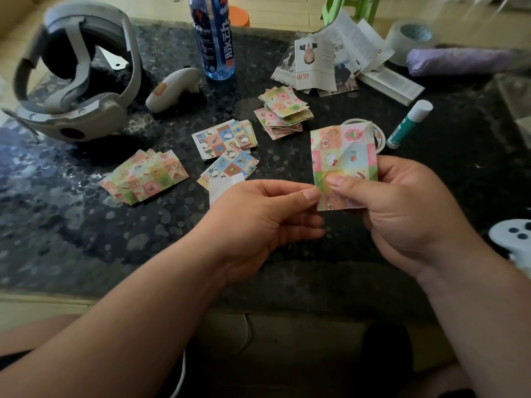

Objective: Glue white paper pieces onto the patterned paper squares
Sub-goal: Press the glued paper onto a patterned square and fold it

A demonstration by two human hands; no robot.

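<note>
A patterned paper square (343, 156) with cartoon checks is held upright above the dark table. My right hand (402, 208) pinches its lower part, thumb on the front. My left hand (267, 216) pinches its lower left edge. A white paper piece (222, 188) lies on the table just behind my left hand. Piles of patterned squares lie at the left (143, 176), the middle (227, 139) and further back (283, 112). A capped glue stick (409, 123) lies to the right of the held square.
A grey headset (77, 79) and a white controller (172, 89) sit at the back left. A blue bottle (214, 35) stands behind the piles. Cut printed pages (330, 58), a tape roll (412, 38), a small tape ring (377, 136) and another controller (511, 237) lie at the right.
</note>
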